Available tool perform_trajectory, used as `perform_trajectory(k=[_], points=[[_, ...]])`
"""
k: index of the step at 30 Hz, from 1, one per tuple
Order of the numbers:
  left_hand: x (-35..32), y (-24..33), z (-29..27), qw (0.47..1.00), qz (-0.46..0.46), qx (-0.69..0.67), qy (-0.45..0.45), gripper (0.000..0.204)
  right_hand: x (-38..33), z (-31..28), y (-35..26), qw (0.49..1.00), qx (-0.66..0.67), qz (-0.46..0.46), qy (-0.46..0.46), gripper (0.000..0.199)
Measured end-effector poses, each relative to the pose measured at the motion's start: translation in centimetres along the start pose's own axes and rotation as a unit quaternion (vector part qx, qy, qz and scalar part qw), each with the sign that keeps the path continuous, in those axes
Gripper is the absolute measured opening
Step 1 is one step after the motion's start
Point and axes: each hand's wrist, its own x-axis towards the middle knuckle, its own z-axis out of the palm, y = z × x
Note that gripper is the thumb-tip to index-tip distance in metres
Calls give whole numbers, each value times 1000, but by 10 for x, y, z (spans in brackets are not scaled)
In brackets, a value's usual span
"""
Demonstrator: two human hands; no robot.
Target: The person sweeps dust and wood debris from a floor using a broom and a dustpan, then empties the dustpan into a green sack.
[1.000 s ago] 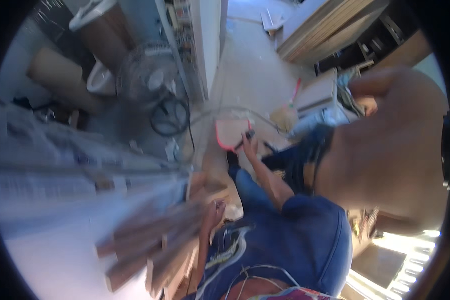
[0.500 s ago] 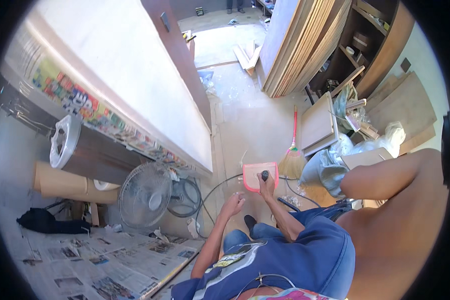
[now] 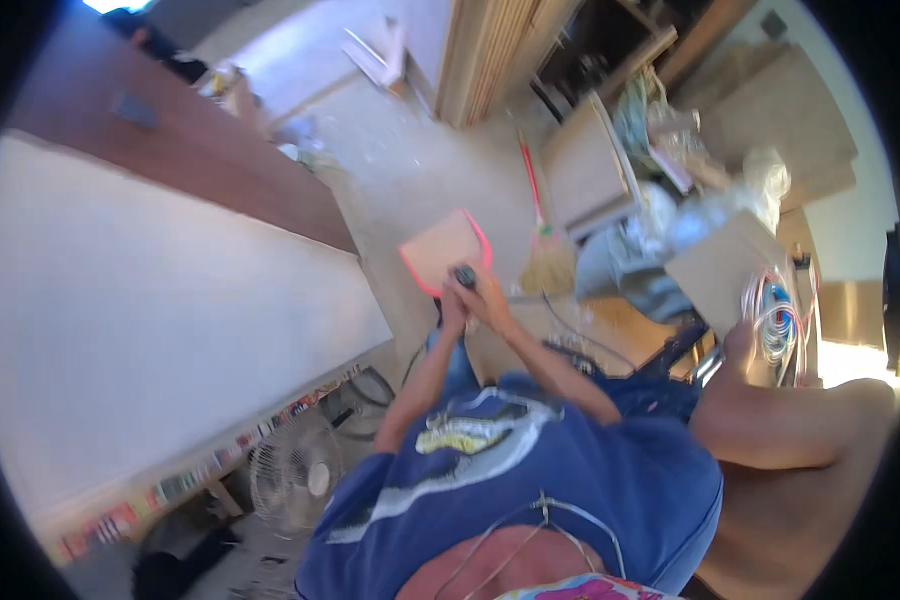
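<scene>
A dustpan (image 3: 440, 252) with a beige pan and a bright pink rim is held out in front of my body, over the floor. My right hand (image 3: 486, 300) is wrapped round its dark handle (image 3: 464, 276), whose round end points up at me. Close against it, my left hand (image 3: 454, 308) is also closed at the handle; its fingers are partly hidden by the right hand. Standing on the floor beyond and to the right is a broom (image 3: 548, 262) with straw bristles and a red stick.
Left stands a large white panel (image 3: 170, 330), with a fan (image 3: 296, 475) below it. Stacked boards (image 3: 485, 60) rise at the back. Plastic bags (image 3: 710, 240) and cardboard lie right. Another person's bare arm (image 3: 790, 425) is close on my right, near coiled cables (image 3: 775, 320). A cord crosses the floor.
My left hand has come over to the dustpan handle beside my right. The dustpan has turned and now tilts to the left. The view has swung, and the white panel fills more of the left.
</scene>
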Motion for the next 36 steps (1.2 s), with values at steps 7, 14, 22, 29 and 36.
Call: perform_trajectory(k=[7,14,22,29,36], points=[[103,-105,-54,986,-147,74,-16,16,94,-17,196,978,22,184,-99,55],[178,-194,-86,985,-141,94,-33,22,141,-59,475,820,222,508,141,44],[237,-321,-61,951,-296,88,-10,17,232,-62,783,764,170,564,263,52],[277,-379,-30,942,-323,42,85,17,263,-109,941,726,214,595,270,51],[302,-330,-40,927,-347,98,101,20,270,-94,860,784,95,594,153,29]])
